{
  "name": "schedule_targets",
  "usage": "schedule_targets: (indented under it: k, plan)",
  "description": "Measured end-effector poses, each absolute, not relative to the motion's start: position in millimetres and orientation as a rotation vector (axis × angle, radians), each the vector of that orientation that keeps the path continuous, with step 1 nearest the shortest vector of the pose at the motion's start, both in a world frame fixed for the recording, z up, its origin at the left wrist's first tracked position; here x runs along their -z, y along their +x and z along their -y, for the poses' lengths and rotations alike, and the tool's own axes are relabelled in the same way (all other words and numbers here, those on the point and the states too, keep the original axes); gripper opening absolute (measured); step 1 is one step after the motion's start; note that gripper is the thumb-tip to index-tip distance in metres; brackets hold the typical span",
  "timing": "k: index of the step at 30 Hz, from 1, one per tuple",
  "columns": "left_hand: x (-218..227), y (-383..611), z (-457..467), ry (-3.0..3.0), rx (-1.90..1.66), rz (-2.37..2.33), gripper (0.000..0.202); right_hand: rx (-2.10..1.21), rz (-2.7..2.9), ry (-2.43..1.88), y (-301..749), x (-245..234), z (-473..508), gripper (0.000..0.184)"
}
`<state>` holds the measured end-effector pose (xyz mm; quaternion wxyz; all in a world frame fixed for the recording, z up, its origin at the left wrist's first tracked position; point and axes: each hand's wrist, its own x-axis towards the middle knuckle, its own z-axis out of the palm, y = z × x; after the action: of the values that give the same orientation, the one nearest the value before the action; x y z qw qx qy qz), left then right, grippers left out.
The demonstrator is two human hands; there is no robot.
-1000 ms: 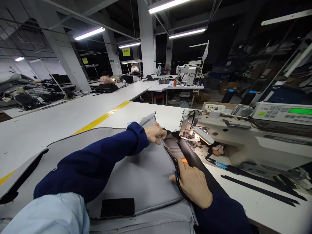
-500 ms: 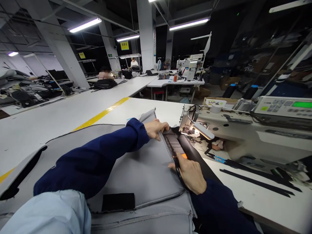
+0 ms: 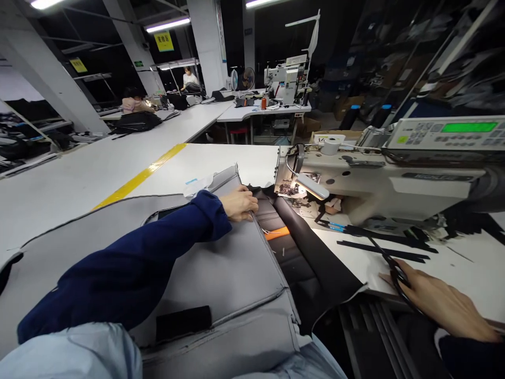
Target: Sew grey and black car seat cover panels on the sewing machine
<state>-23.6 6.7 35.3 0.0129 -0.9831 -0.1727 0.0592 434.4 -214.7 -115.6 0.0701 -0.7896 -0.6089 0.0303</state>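
A large grey sewn cover (image 3: pixel 229 258) lies over the white table (image 3: pixel 205 158), its edge folded back from a black quilted panel with an orange strip (image 3: pixel 277 233). My left hand (image 3: pixel 239 204) is closed on the cover's seam edge near its far corner; the fingertips are partly hidden beneath. A black rectangular patch (image 3: pixel 183 323) sits on the cover's near part. Over at the right, away from the cover, my right hand (image 3: pixel 437 297) holds black scissors (image 3: pixel 398 273), blades pointing toward the black strips (image 3: pixel 382 251) on the table.
A sewing machine (image 3: pixel 379 184) with a lit lamp (image 3: pixel 311 186) and a control panel (image 3: pixel 445 131) stands at the right. Yellow tape (image 3: pixel 142 176) crosses the table. Farther back are another sewing machine (image 3: pixel 288 79) and two people (image 3: pixel 190 81) seated at work.
My right hand has moved right with the scissors, away from the cover's edge. My left hand still grips the seam. The view has turned right and down, showing more of the black panel.
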Motion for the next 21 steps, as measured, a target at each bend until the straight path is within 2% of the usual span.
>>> schedule_targets:
  k: [3, 5, 10, 13, 18, 21]
  plan:
    - [-34.1, -29.1, -1.3, -3.065, -0.169, 0.488, 0.018, 0.258, 2.003, -2.277, 420.6, 109.0, 197.9, 0.039]
    - [-37.4, -35.8, 4.5, -3.060, -0.120, 0.454, 0.024, 0.426, 2.131, -2.056, 378.3, 91.7, 179.4, 0.037]
    - [-46.9, -48.1, 28.2, -3.047, -0.022, 0.487, 0.021, 0.008, 2.465, -1.438, 224.2, 61.1, 122.2, 0.036]
    - [-48.9, -54.7, 44.0, -3.053, 0.022, 0.506, 0.020, 0.014, 2.424, -1.626, 163.6, 73.9, 93.3, 0.048]
    - [-43.7, -64.0, 49.7, -3.028, 0.094, 0.553, 0.027, -0.046, 2.424, -1.680, 142.4, 106.1, 64.6, 0.025]
    - [-30.1, -57.5, 36.8, -3.016, 0.062, 0.558, 0.032, -0.141, 2.430, -1.630, 152.3, 107.1, 55.6, 0.012]
